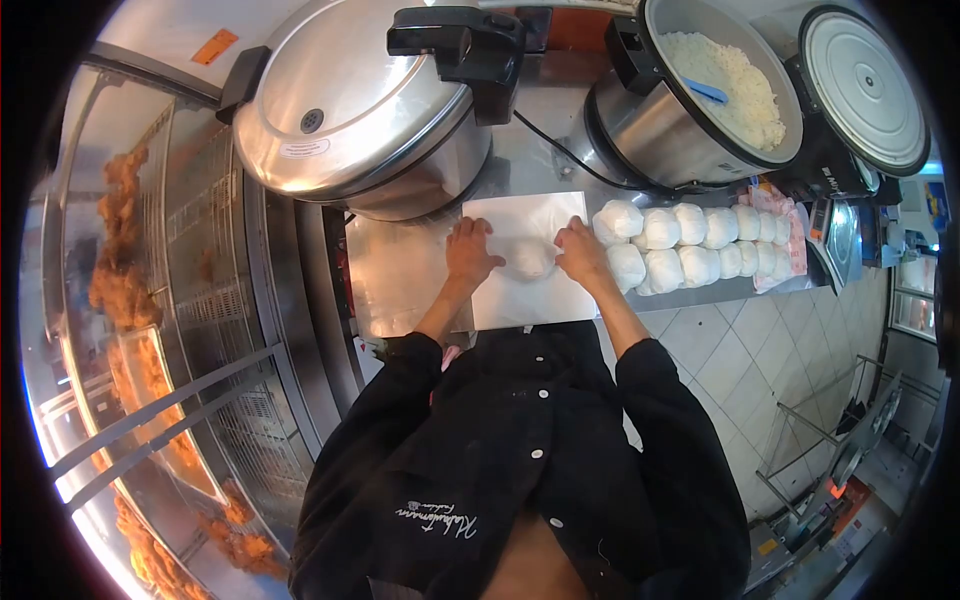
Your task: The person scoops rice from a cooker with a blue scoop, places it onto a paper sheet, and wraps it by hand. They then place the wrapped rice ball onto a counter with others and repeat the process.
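Observation:
In front of me lies a stack of white wrapping paper (500, 305) on the steel counter. A ball of rice (530, 260) sits in the middle of the top sheet. My left hand (468, 252) rests on the left side of the paper, thumb and fingers apart, close to the rice. At the right edge, my right hand (581, 250) has curled fingers that appear to pinch the sheet. Beside it stand two rows of white paper-wrapped bundles (662, 230), reaching along the counter to the right.
A big lidded rice cooker (360, 110) stands behind on the left. An open cooker (690, 120) at the back right holds white rice (735, 85) and a blue paddle (706, 91). Fried food (130, 240) fills a display case on the left.

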The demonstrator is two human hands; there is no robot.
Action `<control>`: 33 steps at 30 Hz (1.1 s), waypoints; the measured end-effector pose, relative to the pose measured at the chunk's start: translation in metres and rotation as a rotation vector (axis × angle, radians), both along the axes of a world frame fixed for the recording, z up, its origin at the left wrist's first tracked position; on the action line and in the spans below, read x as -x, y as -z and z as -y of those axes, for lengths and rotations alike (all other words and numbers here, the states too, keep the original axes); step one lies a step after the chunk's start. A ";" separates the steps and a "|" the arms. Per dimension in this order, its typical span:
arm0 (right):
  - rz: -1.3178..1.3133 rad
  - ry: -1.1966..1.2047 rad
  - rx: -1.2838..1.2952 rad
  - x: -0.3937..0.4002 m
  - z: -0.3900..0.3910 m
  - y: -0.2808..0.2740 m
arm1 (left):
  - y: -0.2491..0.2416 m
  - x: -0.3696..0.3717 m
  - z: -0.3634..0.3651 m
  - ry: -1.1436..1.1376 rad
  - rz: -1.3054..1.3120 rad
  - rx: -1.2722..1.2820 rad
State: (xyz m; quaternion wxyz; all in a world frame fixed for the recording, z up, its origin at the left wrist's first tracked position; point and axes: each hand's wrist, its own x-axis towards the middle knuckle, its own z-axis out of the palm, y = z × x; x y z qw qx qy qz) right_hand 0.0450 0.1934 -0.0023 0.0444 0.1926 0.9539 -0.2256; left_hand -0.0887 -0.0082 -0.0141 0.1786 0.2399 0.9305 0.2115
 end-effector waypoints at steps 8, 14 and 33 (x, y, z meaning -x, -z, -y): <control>-0.036 -0.031 0.376 -0.012 -0.013 0.003 | 0.011 0.014 0.010 0.444 -0.007 -0.217; -0.342 -0.070 0.157 -0.044 0.010 0.040 | 0.037 -0.007 0.035 0.610 -0.448 -0.445; -0.475 0.385 0.638 -0.041 0.068 0.039 | 0.020 -0.069 0.034 0.414 -0.327 -0.285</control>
